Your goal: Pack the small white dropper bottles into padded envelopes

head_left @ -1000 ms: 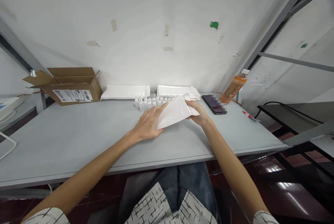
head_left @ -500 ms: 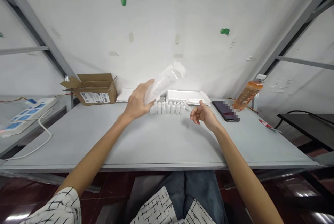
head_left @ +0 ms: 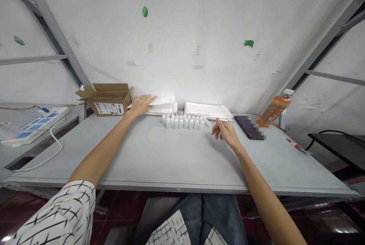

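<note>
Near the wall point(head_left: 182, 35), left fingers point(head_left: 149, 100) rest flat on a half-hidden white mailer point(head_left: 165, 105) — right fingers point(head_left: 217, 129) open, empty.

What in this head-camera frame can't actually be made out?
Head view:
Phone: a pixelated blur covers its screen.
White padded envelopes: the left hand hides part of the stack.
Cardboard box: its walls and flaps hide any contents; label text too small.
Small white bottles: any markings too small to read.

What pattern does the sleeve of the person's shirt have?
The shirt sleeve is white with thin black crossing lines, best seen at lower left in the head view.
</note>
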`<state>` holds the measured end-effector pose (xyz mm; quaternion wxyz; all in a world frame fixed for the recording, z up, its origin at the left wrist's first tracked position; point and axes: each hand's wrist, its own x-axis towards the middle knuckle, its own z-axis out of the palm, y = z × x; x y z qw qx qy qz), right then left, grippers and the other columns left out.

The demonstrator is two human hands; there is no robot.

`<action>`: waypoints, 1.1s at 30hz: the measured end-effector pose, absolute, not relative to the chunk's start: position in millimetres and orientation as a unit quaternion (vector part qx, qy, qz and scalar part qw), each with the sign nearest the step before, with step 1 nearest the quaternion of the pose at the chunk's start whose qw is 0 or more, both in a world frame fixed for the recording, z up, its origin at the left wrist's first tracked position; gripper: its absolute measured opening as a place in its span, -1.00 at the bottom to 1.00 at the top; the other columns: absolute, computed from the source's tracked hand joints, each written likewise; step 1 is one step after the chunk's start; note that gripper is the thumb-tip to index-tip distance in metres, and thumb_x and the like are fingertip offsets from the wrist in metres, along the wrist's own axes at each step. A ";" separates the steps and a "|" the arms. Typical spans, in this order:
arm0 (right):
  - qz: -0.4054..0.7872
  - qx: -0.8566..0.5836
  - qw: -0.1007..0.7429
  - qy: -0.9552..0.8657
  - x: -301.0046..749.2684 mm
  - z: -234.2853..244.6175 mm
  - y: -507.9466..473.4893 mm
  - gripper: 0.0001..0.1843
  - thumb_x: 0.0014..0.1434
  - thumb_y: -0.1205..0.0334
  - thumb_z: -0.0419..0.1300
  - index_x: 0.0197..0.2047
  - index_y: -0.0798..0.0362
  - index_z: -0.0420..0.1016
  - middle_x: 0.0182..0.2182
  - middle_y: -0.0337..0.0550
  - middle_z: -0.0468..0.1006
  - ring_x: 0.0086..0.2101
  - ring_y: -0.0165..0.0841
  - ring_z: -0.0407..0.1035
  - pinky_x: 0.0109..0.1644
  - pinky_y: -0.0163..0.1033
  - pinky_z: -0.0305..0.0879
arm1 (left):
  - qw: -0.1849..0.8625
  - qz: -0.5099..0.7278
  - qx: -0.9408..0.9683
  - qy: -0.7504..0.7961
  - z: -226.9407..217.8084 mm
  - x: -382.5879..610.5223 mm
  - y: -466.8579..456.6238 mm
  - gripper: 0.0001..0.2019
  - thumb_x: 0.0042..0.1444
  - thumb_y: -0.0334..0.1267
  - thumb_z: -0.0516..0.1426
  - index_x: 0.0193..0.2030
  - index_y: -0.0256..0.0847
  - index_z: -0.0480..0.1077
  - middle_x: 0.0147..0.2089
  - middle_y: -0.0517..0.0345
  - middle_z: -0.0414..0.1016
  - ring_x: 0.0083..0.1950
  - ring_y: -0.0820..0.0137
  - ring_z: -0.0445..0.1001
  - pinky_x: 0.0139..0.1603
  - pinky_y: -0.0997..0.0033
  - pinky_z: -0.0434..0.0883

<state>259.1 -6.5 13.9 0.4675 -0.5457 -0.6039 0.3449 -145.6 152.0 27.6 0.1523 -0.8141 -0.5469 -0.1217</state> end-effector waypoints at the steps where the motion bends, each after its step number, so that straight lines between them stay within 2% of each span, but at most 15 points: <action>1: 0.336 -0.548 0.467 -0.607 259.1 13.0 -7.1 -0.27 0.19 -0.39 -0.01 -0.58 0.12 0.45 -0.58 -0.07 0.51 -0.64 -0.41 0.34 -0.60 -0.31 0.07 | 0.148 -0.118 -0.812 -0.552 20.8 -145.6 152.5 -0.47 0.33 -0.20 -0.08 0.42 -0.08 0.09 0.42 -0.17 0.13 0.37 -0.01 0.12 0.29 -0.19 0.02; 4: 0.283 -0.555 0.472 -0.624 259.1 11.7 -6.7 -0.30 0.25 -0.32 -0.05 -0.59 0.09 0.43 -0.61 -0.12 0.48 -0.65 -0.40 0.32 -0.54 -0.28 0.12 | 0.141 -0.132 -0.806 -0.560 7.7 -144.7 153.8 -0.45 0.35 -0.04 -0.08 0.43 -0.07 0.07 0.39 -0.18 0.16 0.35 0.00 0.14 0.29 -0.15 0.04; 7: 0.136 -0.574 0.481 -0.648 262.9 15.2 3.8 -0.41 0.30 -0.17 -0.02 -0.56 0.06 0.45 -0.66 -0.17 0.43 -0.61 -0.37 0.32 -0.42 -0.26 0.17 | 0.147 -0.147 -0.804 -0.558 5.2 -143.9 154.5 -0.43 0.34 0.06 -0.09 0.43 -0.06 0.08 0.38 -0.17 0.18 0.34 0.02 0.15 0.29 -0.11 0.07; 10: -0.038 -0.604 0.448 -0.658 274.4 23.8 26.9 -0.65 0.26 0.05 0.07 -0.41 0.07 0.53 -0.45 -0.09 0.59 -0.41 -0.28 0.44 -0.30 -0.25 0.20 | 0.159 -0.186 -0.803 -0.543 9.3 -142.1 151.5 -0.43 0.34 0.07 -0.10 0.40 -0.11 0.14 0.35 -0.15 0.22 0.36 0.05 0.13 0.32 -0.06 0.06; 12: -0.082 -0.624 0.374 -0.681 285.2 28.2 46.2 -0.75 0.22 0.21 0.07 -0.27 0.07 0.58 -0.28 -0.06 0.63 -0.28 -0.22 0.48 -0.26 -0.24 0.21 | 0.165 -0.237 -0.789 -0.542 12.6 -139.1 145.1 -0.45 0.37 0.03 -0.16 0.37 -0.21 0.18 0.30 -0.17 0.28 0.33 0.10 0.18 0.33 0.04 0.09; 15: -0.082 -0.639 0.255 -0.722 300.1 27.0 74.3 -0.64 0.22 0.37 -0.01 -0.05 0.06 0.57 -0.06 -0.06 0.61 -0.12 -0.19 0.48 -0.17 -0.22 0.26 | 0.172 -0.319 -0.758 -0.542 12.8 -131.0 125.6 -0.46 0.41 -0.09 -0.29 0.30 -0.34 0.24 0.18 -0.22 0.39 0.23 0.15 0.29 0.27 0.13 0.18; 18: -0.083 -0.640 0.134 -0.752 308.7 18.3 96.9 -0.52 0.21 0.42 0.01 0.17 0.10 0.46 0.13 -0.03 0.51 0.05 -0.18 0.41 0.00 -0.22 0.28 | 0.172 -0.360 -0.775 -0.490 2.7 -121.3 98.2 -0.49 0.40 -0.14 -0.27 0.21 -0.31 0.32 0.06 -0.17 0.47 0.16 0.16 0.36 0.21 0.12 0.25; 20: -0.084 -0.637 0.079 -0.762 311.1 13.3 108.1 -0.48 0.22 0.40 0.01 0.24 0.13 0.40 0.15 0.00 0.49 0.08 -0.19 0.39 0.04 -0.23 0.27 | 0.165 -0.351 -0.798 -0.462 -7.9 -116.3 83.2 -0.54 0.38 -0.16 -0.22 0.16 -0.26 0.37 0.04 -0.15 0.49 0.15 0.16 0.38 0.20 0.09 0.27; 24: -0.079 -0.643 0.033 -0.761 313.5 13.3 121.6 -0.55 0.25 0.32 0.03 0.16 0.06 0.48 0.01 -0.03 0.60 -0.04 -0.16 0.48 -0.06 -0.24 0.30 | 0.153 -0.284 -0.812 -0.486 -24.2 -114.2 77.6 -0.59 0.34 -0.19 -0.14 0.15 -0.20 0.41 0.20 -0.16 0.41 0.32 0.09 0.25 0.29 -0.07 0.16; 28: -0.090 -0.646 -0.008 -0.758 313.5 19.4 124.6 -0.59 0.22 0.24 0.09 0.10 0.02 0.52 -0.03 -0.04 0.61 -0.06 -0.16 0.48 -0.11 -0.26 0.28 | 0.142 -0.213 -0.807 -0.532 -26.2 -119.9 91.1 -0.54 0.30 -0.24 -0.11 0.27 -0.20 0.31 0.41 -0.18 0.17 0.45 0.06 0.05 0.32 -0.15 0.07; 33: -0.126 -0.643 -0.046 -0.754 304.0 19.8 118.8 -0.61 0.31 0.28 -0.05 -0.02 0.14 0.57 -0.11 0.17 0.61 -0.09 -0.10 0.48 -0.12 -0.18 0.25 | 0.128 -0.183 -0.821 -0.525 -20.1 -125.5 104.1 -0.45 0.24 -0.29 -0.07 0.37 -0.22 0.19 0.47 -0.20 0.01 0.49 0.02 -0.06 0.36 -0.21 -0.04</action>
